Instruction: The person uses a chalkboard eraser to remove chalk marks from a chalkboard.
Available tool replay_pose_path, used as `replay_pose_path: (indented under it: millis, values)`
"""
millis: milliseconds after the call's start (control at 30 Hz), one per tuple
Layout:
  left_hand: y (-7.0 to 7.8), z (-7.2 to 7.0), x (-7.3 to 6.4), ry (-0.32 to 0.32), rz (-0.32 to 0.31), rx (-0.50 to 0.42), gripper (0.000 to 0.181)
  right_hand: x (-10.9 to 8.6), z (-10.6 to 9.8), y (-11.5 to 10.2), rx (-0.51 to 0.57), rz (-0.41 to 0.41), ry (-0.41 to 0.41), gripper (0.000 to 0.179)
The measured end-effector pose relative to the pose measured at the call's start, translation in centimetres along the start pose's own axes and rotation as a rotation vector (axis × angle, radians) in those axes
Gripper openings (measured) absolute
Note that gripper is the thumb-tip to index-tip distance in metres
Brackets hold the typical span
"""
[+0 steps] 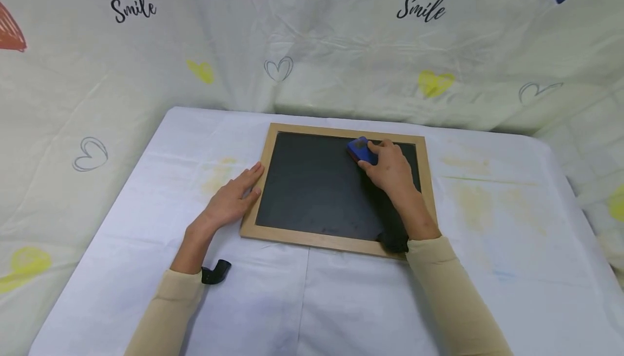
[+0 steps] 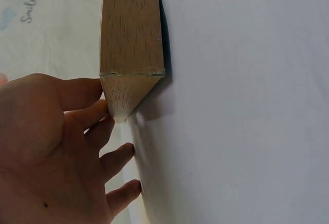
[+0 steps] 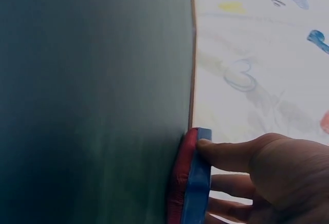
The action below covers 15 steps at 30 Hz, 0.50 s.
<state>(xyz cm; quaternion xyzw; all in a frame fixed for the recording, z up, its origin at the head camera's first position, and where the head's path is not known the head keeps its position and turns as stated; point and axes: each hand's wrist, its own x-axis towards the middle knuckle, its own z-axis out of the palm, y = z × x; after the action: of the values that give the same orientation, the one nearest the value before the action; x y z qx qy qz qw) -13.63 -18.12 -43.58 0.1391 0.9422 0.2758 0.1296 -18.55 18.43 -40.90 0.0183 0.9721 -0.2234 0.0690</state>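
Note:
A blackboard (image 1: pixel 312 188) in a light wooden frame (image 1: pixel 302 237) lies flat on the table. My right hand (image 1: pixel 390 169) grips a blue eraser (image 1: pixel 359 147) near the board's upper right. In the right wrist view the eraser's red felt side (image 3: pixel 181 178) rests against the dark surface, and the thumb presses on its blue back (image 3: pixel 198 188). At the board's left edge, my left hand (image 1: pixel 234 196) lies with fingers extended, fingertips right at the frame. The left wrist view shows the thumb and fingers of that hand (image 2: pixel 56 136) touching the frame's outer side (image 2: pixel 132 29).
A white cloth (image 1: pixel 497 258) with faint yellow stains covers the table. Behind it hangs a pale curtain (image 1: pixel 341 47) printed with hearts and "Smile". Black straps with small dark mounts (image 1: pixel 216 272) sit at the wrists, the right one over the board's lower edge.

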Motion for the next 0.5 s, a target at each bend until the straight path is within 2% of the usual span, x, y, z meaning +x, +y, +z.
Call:
replay_pose_path:
  millis: [233, 500]
  values:
    - [-0.1, 0.2, 0.0, 0.0, -0.004, 0.004, 0.064, -0.7, -0.7, 1.7, 0.046, -0.046, 0.052, 0.064]
    - [0.0, 0.2, 0.0, 0.006, 0.014, -0.013, 0.065, -2.8, -3.8, 4.6, 0.087, -0.023, 0.16, 0.062]
